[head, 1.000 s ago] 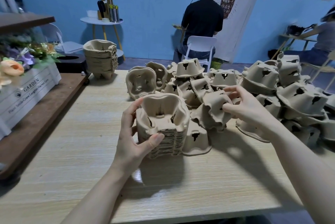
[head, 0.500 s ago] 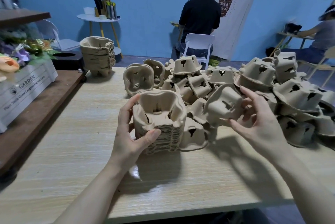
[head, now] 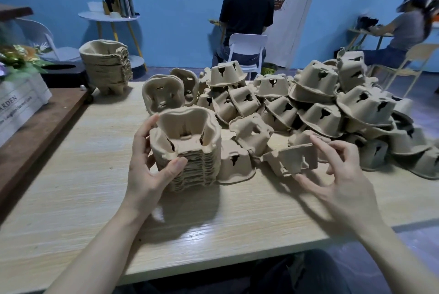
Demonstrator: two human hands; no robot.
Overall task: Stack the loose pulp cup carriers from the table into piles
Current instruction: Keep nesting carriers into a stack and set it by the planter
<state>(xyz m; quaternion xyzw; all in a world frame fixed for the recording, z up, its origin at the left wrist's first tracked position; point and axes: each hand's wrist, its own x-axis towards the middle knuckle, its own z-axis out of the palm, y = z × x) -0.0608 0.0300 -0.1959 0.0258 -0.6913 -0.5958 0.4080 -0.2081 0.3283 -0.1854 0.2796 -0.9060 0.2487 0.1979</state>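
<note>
Now, from left to right:

Far pile: a finished pile (head: 106, 67) of carriers stands at the back left of the table (head: 71, 174), well apart from both hands.

Left hand: the left hand (head: 148, 167) grips the growing stack (head: 187, 148). Its thumb is on the front and its fingers wrap round the back. The stack sits on the table with its open side up.

Single carrier: one loose carrier (head: 291, 159) is just right of the stack. It lies tilted, bottom toward the camera, long side running left to right.

Right hand: the right hand (head: 337, 177) pinches that carrier with thumb below and fingers on top.

Loose heap: many more carriers (head: 332, 108) lie jumbled behind and to the right.

What matters next: I think the carrier must go left to the stack and turn open side up to slip in. The right hand is the one holding it; the left only steadies the stack.

Work left: a lot, by the look of the heap.
</note>
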